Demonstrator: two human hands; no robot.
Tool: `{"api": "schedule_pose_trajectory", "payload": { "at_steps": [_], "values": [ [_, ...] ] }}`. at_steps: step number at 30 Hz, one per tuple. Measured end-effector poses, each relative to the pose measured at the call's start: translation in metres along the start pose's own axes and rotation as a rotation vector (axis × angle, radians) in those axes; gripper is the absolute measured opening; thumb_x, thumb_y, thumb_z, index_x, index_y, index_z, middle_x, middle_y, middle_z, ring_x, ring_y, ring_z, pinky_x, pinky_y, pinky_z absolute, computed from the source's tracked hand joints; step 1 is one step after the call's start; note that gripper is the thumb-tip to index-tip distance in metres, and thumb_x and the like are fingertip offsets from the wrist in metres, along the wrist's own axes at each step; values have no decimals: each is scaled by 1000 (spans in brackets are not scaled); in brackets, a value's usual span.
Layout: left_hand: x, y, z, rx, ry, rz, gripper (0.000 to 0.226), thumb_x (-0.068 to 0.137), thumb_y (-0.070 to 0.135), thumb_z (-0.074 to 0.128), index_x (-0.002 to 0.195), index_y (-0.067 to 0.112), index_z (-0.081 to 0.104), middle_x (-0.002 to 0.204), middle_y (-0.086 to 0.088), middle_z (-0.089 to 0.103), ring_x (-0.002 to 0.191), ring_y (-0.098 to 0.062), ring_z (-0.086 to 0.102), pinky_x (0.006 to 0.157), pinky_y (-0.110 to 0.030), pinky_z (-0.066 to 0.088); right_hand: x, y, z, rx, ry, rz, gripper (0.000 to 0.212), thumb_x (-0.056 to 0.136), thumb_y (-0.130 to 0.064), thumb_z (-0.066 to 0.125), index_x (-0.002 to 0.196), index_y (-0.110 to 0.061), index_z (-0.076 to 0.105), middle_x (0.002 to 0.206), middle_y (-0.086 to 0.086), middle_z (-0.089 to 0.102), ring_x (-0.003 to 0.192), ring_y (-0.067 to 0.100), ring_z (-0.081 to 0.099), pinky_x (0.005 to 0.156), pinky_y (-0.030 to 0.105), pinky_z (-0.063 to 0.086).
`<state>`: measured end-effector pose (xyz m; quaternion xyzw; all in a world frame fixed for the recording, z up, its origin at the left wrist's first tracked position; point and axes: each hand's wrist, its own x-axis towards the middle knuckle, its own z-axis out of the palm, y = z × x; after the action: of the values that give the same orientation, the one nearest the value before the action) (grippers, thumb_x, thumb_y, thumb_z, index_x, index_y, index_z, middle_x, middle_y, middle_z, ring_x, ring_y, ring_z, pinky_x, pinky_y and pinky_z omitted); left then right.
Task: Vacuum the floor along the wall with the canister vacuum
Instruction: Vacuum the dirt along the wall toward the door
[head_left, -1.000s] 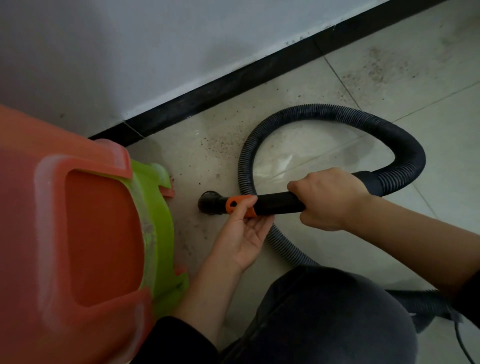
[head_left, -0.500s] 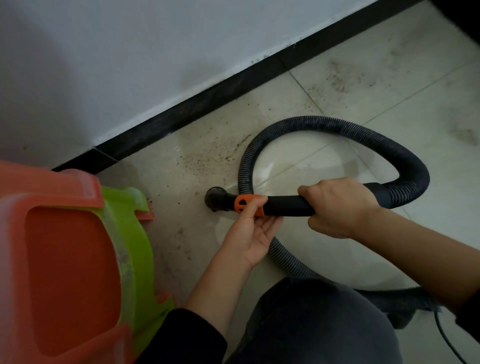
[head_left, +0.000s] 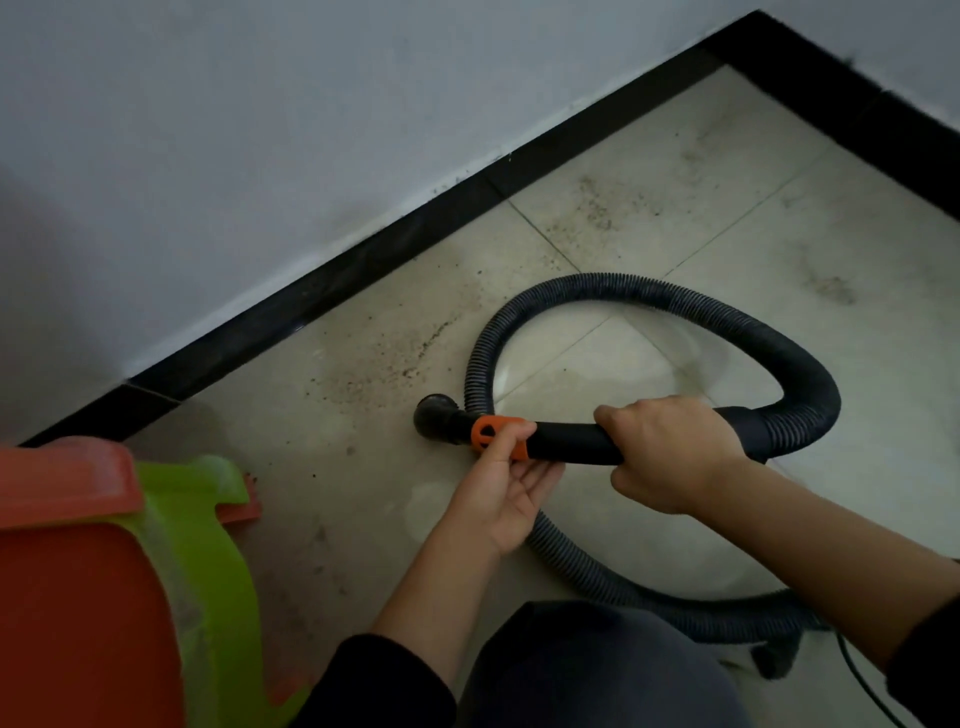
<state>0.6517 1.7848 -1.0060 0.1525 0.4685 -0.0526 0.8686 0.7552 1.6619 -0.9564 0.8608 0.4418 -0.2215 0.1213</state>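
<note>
A black vacuum handle tube (head_left: 566, 441) lies level just above the tiled floor, its round open nozzle (head_left: 435, 417) pointing left at a patch of dark crumbs (head_left: 384, 364) near the black baseboard (head_left: 322, 296). My right hand (head_left: 670, 452) grips the tube from above. My left hand (head_left: 501, 480), palm up, pinches the orange collar (head_left: 491, 435) behind the nozzle with its thumb on top. The ribbed grey hose (head_left: 675, 296) loops from the handle round to the right and back under my hands. The canister is hidden.
Stacked orange (head_left: 67, 587) and green (head_left: 208, 525) plastic stools stand at the lower left. More crumbs (head_left: 597, 208) lie further along the wall. The baseboard turns a corner at the upper right (head_left: 852, 88). My knee (head_left: 597, 670) fills the bottom middle; a thin cord (head_left: 862, 686) trails lower right.
The nozzle and both hands have shifted right along the wall, away from the stools. More floor and the far corner have come into view. My grip has not changed.
</note>
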Motion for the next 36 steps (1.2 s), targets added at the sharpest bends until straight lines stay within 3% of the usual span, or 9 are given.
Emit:
{"api": "schedule_pose_trajectory", "payload": {
  "at_steps": [6, 11, 15, 20, 29, 32, 34, 36],
  "values": [
    [9, -2, 20, 39, -2, -16, 32, 89, 7, 62, 119, -1, 54, 103, -22, 67, 100, -29, 65, 75, -34, 56, -3, 15, 6, 26, 47, 60, 9, 88, -27, 48, 95, -24, 42, 67, -8, 39, 61, 14, 42, 58, 27, 33],
    [23, -3, 30, 91, -13, -21, 37, 89, 8, 62, 123, -2, 53, 103, -22, 66, 99, -29, 65, 75, -35, 54, -1, 24, 15, 53, 89, 95, 14, 89, -25, 47, 102, -22, 48, 72, -6, 45, 69, 18, 50, 67, 29, 35],
    [34, 0, 40, 149, -24, -28, 32, 90, 8, 62, 119, -1, 54, 110, -23, 64, 101, -29, 64, 74, -36, 53, 2, 30, 21, 59, 126, 121, 10, 88, -24, 48, 94, -22, 40, 68, -6, 40, 68, 20, 48, 70, 30, 33],
    [45, 5, 49, 228, -52, -36, 36, 90, 9, 63, 122, -2, 54, 112, -24, 64, 106, -30, 63, 82, -36, 52, 3, 37, 25, 74, 167, 173, 12, 87, -24, 48, 93, -22, 38, 73, -4, 44, 68, 20, 46, 69, 29, 30],
    [60, 7, 64, 350, -85, -37, 36, 90, 15, 64, 121, -1, 53, 109, -23, 66, 98, -29, 65, 71, -34, 55, 8, 40, 29, 104, 147, 267, 13, 87, -23, 48, 91, -20, 36, 66, -6, 37, 66, 20, 44, 72, 30, 32],
    [64, 3, 72, 406, -100, -27, 33, 93, 19, 62, 117, -1, 52, 108, -24, 66, 96, -29, 67, 67, -32, 57, 4, 43, 27, 120, 145, 310, 14, 86, -22, 50, 95, -19, 40, 72, -5, 43, 67, 19, 44, 72, 30, 33],
    [66, 2, 75, 432, -105, -10, 33, 94, 19, 61, 117, -2, 53, 107, -24, 67, 94, -28, 68, 65, -31, 59, -1, 47, 32, 36, 274, 268, 25, 78, -22, 59, 98, -17, 47, 80, -3, 48, 70, 20, 45, 69, 31, 34],
    [68, 4, 76, 425, -112, 6, 33, 94, 18, 60, 118, -4, 52, 104, -24, 68, 91, -28, 69, 63, -30, 60, -13, 50, 39, -73, 513, 148, 30, 70, -20, 60, 99, -13, 55, 88, 3, 53, 75, 23, 49, 68, 35, 37]
  ]
}}
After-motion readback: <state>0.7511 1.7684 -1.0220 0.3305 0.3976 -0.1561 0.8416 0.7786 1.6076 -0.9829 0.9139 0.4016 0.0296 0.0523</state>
